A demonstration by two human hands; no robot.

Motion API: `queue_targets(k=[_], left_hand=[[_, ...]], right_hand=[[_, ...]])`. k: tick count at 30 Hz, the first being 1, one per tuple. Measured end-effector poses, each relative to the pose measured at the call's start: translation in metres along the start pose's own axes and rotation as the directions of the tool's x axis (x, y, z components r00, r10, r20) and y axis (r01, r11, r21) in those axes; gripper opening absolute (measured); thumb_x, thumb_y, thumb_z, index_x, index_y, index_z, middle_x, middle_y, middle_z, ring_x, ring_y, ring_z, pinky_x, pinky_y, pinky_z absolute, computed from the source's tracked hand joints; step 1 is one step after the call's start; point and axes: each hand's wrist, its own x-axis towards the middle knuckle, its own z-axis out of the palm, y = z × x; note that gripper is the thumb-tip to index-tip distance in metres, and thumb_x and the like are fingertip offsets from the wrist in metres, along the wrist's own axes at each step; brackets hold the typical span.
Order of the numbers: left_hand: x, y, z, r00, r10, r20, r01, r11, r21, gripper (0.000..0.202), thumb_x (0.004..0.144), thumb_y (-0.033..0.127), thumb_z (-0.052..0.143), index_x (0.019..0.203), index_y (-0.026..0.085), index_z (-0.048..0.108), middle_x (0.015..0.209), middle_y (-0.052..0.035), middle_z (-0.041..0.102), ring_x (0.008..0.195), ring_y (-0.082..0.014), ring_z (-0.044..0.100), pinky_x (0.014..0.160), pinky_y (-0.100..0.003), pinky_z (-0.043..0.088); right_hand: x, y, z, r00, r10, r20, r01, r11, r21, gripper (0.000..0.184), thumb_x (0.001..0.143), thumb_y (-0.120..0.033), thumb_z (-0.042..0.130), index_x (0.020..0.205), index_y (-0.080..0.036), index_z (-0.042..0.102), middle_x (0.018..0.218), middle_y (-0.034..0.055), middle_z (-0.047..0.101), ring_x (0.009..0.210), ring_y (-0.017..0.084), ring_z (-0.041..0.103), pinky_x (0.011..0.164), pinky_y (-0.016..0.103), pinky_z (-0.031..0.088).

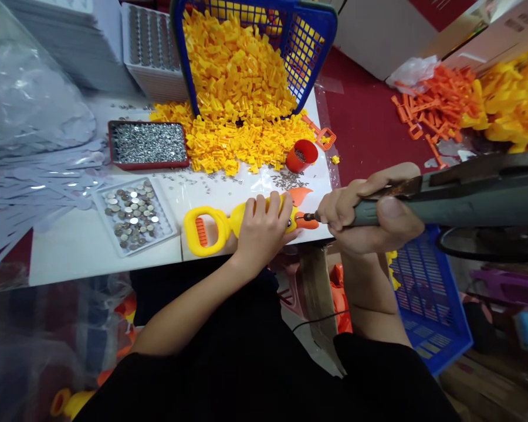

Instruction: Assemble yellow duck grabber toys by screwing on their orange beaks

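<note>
My left hand (pixel 263 225) is closed over the middle of a yellow duck-like toy (pixel 189 231), pressing it on the white table. The toy has a ring handle with an orange ridged grip at its left end, and an eye and an orange beak (pixel 305 194) at its right. In my right hand (pixel 361 208) is a grey-green electric screwdriver (pixel 470 199), held level. Its bit reaches the toy's head beside the beak; whether a screw sits at the tip is too small to tell. My left palm hides the toy's middle.
A red cup (pixel 301 155) of screws stands behind the toy, near loose screws (pixel 290 180). Yellow parts spill from a blue basket (pixel 330 35). A tray of metal pieces (pixel 147 142) and a tray of button cells (pixel 134 217) lie left. Orange parts (pixel 444 99) are piled right.
</note>
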Motion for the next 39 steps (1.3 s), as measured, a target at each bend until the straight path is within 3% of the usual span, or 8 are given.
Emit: queue_targets(k=[9,14,18,21,25,30,35,39], left_hand=[[0.0,-0.006,0.002,0.999,0.013,-0.029,-0.014,1.0,-0.027,0.07,0.093,0.062,0.054,0.14,0.011,0.055,0.128,-0.0202,0.065,0.096,-0.0339,0.062,0.085,-0.048,0.05],[-0.003,-0.007,0.011,0.995,-0.019,-0.094,0.013,0.998,-0.063,0.071,0.094,0.065,0.049,0.14,0.012,0.056,0.127,-0.0213,0.066,0.099,-0.0344,0.065,0.084,-0.048,0.051],[-0.011,-0.007,0.018,0.97,-0.029,-0.24,0.006,0.995,-0.097,0.076,0.096,0.068,0.04,0.14,0.007,0.055,0.134,-0.0246,0.063,0.117,-0.0357,0.063,0.098,-0.049,0.051],[-0.019,-0.022,0.011,0.95,0.044,-0.31,-0.1,0.981,-0.169,0.06,0.103,0.052,0.039,0.132,0.003,0.059,0.139,-0.0251,0.06,0.132,-0.033,0.055,0.109,-0.045,0.047],[-0.026,-0.077,-0.009,0.975,0.064,-0.211,-0.115,0.964,-0.238,0.034,0.103,0.021,0.038,0.12,0.009,0.066,0.122,-0.0183,0.068,0.118,-0.0275,0.061,0.103,-0.044,0.052],[-0.021,-0.143,-0.018,0.997,-0.074,0.033,0.076,0.995,-0.067,0.023,0.096,0.02,0.051,0.099,0.011,0.072,0.107,-0.0163,0.068,0.101,-0.03,0.062,0.094,-0.047,0.053],[-0.012,-0.154,-0.017,0.984,-0.025,0.179,0.026,1.0,-0.005,0.025,0.097,0.022,0.047,0.094,0.016,0.071,0.102,-0.0133,0.069,0.096,-0.0278,0.062,0.09,-0.043,0.051],[-0.008,-0.152,-0.019,0.981,-0.003,0.192,0.008,1.0,-0.024,0.021,0.096,0.021,0.048,0.09,0.018,0.068,0.099,-0.0126,0.069,0.094,-0.0278,0.063,0.085,-0.041,0.05]], right_hand=[[0.003,0.006,-0.003,0.995,0.056,0.089,-0.058,0.998,0.021,0.016,0.09,-0.042,0.062,0.086,-0.029,0.054,0.045,-0.011,0.041,0.027,0.009,0.029,0.032,0.025,0.032],[0.012,0.006,-0.01,0.988,-0.018,0.156,-0.006,0.988,0.155,0.011,0.091,-0.038,0.058,0.09,-0.027,0.058,0.047,-0.0097,0.043,0.028,0.009,0.033,0.033,0.024,0.035],[0.018,0.001,-0.014,0.982,-0.049,0.184,0.006,0.974,0.225,0.011,0.09,-0.031,0.055,0.09,-0.024,0.063,0.047,-0.0072,0.047,0.027,0.01,0.037,0.03,0.025,0.038],[0.019,-0.003,-0.015,0.985,-0.051,0.165,0.013,0.974,0.226,0.009,0.088,-0.031,0.058,0.085,-0.023,0.062,0.045,-0.0065,0.048,0.025,0.01,0.035,0.029,0.026,0.038],[0.016,-0.015,-0.017,0.995,-0.01,0.102,-0.013,0.976,0.215,0.011,0.085,-0.034,0.061,0.08,-0.024,0.062,0.044,-0.0064,0.047,0.024,0.01,0.033,0.028,0.028,0.036],[0.009,-0.025,-0.02,0.995,0.081,0.062,-0.088,0.99,0.11,0.014,0.082,-0.041,0.065,0.077,-0.028,0.061,0.044,-0.0062,0.05,0.025,0.013,0.035,0.029,0.032,0.036],[0.008,-0.012,-0.017,0.996,-0.067,-0.055,0.073,0.99,0.123,0.018,0.085,-0.042,0.065,0.076,-0.028,0.058,0.038,-0.0109,0.038,0.02,0.008,0.018,0.024,0.025,0.026],[0.009,-0.01,-0.019,0.992,-0.122,-0.025,0.125,0.975,0.186,0.017,0.085,-0.039,0.061,0.077,-0.024,0.058,0.04,-0.0092,0.044,0.019,0.008,0.023,0.023,0.024,0.031]])
